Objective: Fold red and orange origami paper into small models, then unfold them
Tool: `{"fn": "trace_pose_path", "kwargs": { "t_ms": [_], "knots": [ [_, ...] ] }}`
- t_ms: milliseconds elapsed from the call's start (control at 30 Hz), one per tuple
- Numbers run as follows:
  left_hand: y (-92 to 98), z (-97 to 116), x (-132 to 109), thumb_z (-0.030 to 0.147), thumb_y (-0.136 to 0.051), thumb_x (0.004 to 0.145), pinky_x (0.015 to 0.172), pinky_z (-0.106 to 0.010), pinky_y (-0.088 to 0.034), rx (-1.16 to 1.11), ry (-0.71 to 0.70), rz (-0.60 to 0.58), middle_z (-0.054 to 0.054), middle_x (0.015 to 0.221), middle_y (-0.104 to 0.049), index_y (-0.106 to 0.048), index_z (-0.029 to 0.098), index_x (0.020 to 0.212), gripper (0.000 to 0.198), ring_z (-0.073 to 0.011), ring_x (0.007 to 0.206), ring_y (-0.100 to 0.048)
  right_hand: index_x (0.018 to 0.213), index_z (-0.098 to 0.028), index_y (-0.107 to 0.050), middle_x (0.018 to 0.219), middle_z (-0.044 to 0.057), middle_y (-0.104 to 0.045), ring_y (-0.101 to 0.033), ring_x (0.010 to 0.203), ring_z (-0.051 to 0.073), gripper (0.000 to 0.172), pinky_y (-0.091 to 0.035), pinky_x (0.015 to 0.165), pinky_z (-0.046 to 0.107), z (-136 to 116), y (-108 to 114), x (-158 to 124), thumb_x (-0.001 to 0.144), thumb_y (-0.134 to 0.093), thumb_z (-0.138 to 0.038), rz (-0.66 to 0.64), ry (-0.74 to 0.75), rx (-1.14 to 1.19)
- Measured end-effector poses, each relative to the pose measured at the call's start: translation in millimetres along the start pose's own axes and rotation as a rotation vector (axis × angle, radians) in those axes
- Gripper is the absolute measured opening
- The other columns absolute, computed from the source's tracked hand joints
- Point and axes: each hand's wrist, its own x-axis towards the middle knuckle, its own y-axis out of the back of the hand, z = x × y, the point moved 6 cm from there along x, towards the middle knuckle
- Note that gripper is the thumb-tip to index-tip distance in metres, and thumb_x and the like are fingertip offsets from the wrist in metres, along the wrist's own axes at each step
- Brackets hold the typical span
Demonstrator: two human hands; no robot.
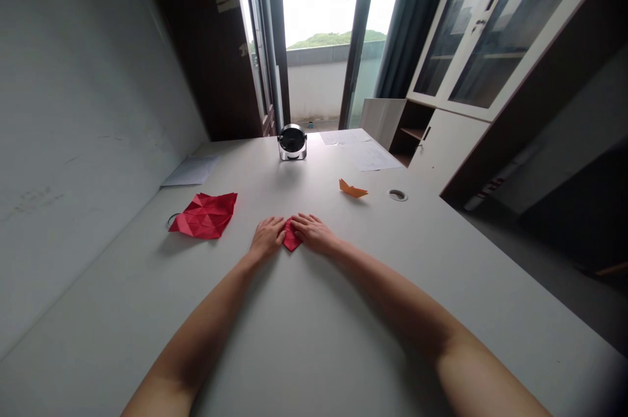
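A small folded piece of red paper (291, 237) lies on the pale table (314, 338) between my two hands. My left hand (267, 237) rests flat on the table with its fingers stretched out, touching the paper's left edge. From the right, my right hand (314, 232) presses down on the paper with its fingers lying flat. Most of the paper is covered by my fingers.
A larger creased red sheet (206, 215) lies to the left, by a dark ring (171, 219). An orange folded paper shape (352, 189) sits to the right near a cable hole (397, 195). A small black desk fan (292, 141) and white sheets (366, 155) lie farther back.
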Motion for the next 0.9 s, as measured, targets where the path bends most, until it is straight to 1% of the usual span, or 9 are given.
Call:
{"fn": "trace_pose_path", "kwargs": {
  "t_ms": [67,133,200,300,400,533,633,767,900],
  "knots": [
    [-9.7,-1.1,-1.8,0.042,-0.049,0.095,0.119,-0.053,-0.02,0.187,0.007,-0.143,-0.007,0.154,-0.044,-0.047,0.028,0.147,0.054,-0.0317,0.145,-0.032,0.152,-0.029,-0.039,0.157,0.005,-0.038,-0.028,0.148,0.027,0.051,-0.019,0.121,0.05,0.1,-2.3,-1.0,0.103,-0.037,-0.045,-0.088,-0.031,-0.061],
    [-16.6,-2.9,-4.2,0.052,-0.038,0.098,0.121,-0.054,-0.013,0.307,0.031,-0.251,-0.005,0.162,-0.028,-0.031,0.027,0.155,0.063,-0.0312,0.151,-0.019,0.156,-0.026,-0.03,0.161,0.005,-0.03,-0.021,0.151,0.028,0.061,-0.015,0.122,0.05,0.6,-3.4,-2.0,0.102,-0.03,-0.055,-0.145,-0.052,-0.097],
    [-20.2,-4.1,-6.0,0.06,-0.029,0.098,0.122,-0.053,-0.009,0.363,0.053,-0.307,-0.005,0.165,-0.018,-0.022,0.025,0.158,0.07,-0.0301,0.153,-0.012,0.158,-0.024,-0.025,0.162,0.006,-0.026,-0.017,0.151,0.029,0.07,-0.012,0.123,0.05,0.8,-3.8,-2.5,0.1,-0.025,-0.063,-0.164,-0.063,-0.111],
    [-22.0,-5.6,-7.1,0.065,-0.021,0.097,0.122,-0.053,-0.006,0.395,0.072,-0.341,-0.005,0.166,-0.011,-0.015,0.024,0.16,0.075,-0.029,0.154,-0.006,0.159,-0.023,-0.022,0.163,0.006,-0.022,-0.014,0.152,0.029,0.075,-0.01,0.123,0.05,1.3,-5.5,-2.7,0.099,-0.021,-0.067,-0.172,-0.069,-0.123],
    [-21.3,-8.7,-6.8,0.064,-0.02,0.097,0.122,-0.053,-0.005,0.414,0.088,-0.347,-0.005,0.166,-0.009,-0.014,0.023,0.16,0.075,-0.0293,0.154,-0.005,0.159,-0.022,-0.022,0.164,0.006,-0.02,-0.013,0.152,0.029,0.07,-0.01,0.123,0.05,2.9,-7.7,-2.8,0.101,-0.019,-0.062,-0.19,-0.073,-0.134],
    [-19.0,-11.7,-6.1,0.06,-0.02,0.098,0.121,-0.055,-0.006,0.424,0.087,-0.345,-0.006,0.166,-0.012,-0.016,0.022,0.16,0.072,-0.0299,0.154,-0.006,0.159,-0.021,-0.021,0.164,0.006,-0.019,-0.012,0.152,0.029,0.065,-0.01,0.123,0.05,8.2,-6.6,-2.8,0.103,-0.021,-0.053,-0.194,-0.093,-0.151],
    [-15.5,-12.1,-5.5,0.059,-0.021,0.099,0.121,-0.056,-0.008,0.426,0.081,-0.329,-0.006,0.166,-0.014,-0.019,0.023,0.159,0.07,-0.0304,0.153,-0.007,0.159,-0.021,-0.022,0.164,0.007,-0.02,-0.012,0.152,0.028,0.063,-0.01,0.123,0.05,14.6,-3.7,-2.8,0.103,-0.023,-0.05,-0.174,-0.127,-0.173],
    [-10.1,-12.4,-5.4,0.057,-0.023,0.099,0.121,-0.057,-0.01,0.447,0.086,-0.308,-0.007,0.166,-0.016,-0.023,0.023,0.158,0.068,-0.0313,0.153,-0.009,0.157,-0.02,-0.028,0.163,0.008,-0.022,-0.013,0.152,0.028,0.06,-0.012,0.122,0.05,22.2,-1.2,-2.6,0.103,-0.026,-0.046,-0.145,-0.167,-0.202],
    [-9.9,-11.3,-5.7,0.056,-0.023,0.099,0.121,-0.056,-0.01,0.451,0.075,-0.306,-0.008,0.166,-0.016,-0.021,0.021,0.158,0.069,-0.0311,0.153,-0.01,0.156,-0.021,-0.031,0.162,0.008,-0.027,-0.017,0.152,0.027,0.057,-0.015,0.122,0.05,22.7,1.0,-2.7,0.103,-0.029,-0.041,-0.099,-0.16,-0.206]
  ]
}}
